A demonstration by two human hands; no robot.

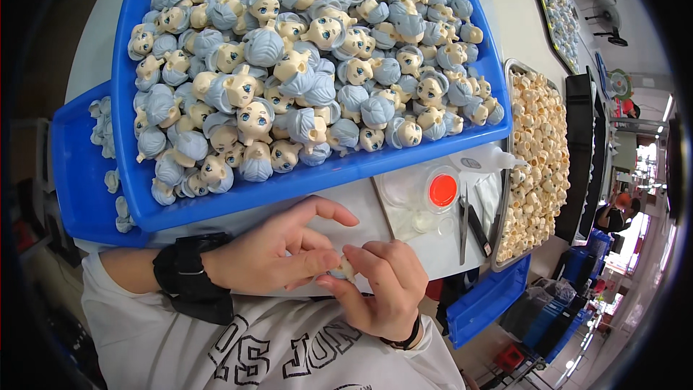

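Observation:
Close to my body, both hands meet on a small doll head part (342, 271), cream with grey-blue, mostly covered by fingers. My left hand (285, 253) pinches it with the thumb, its index finger curved out away from the piece. My right hand (386, 282) grips the same part from the other side between thumb and fingers. Just beyond my hands, a big blue tray (310, 189) holds a heap of doll heads (256, 119) with grey-blue hair, cream skin and painted blue eyes.
A second blue tray (79, 173) at left holds grey-blue hair pieces (103, 126). A metal tray (497, 253) of small cream parts stands at right. Between lie a white squeeze bottle (484, 159), a red-topped round container (442, 190), tweezers (463, 225) and a black-handled knife (477, 232).

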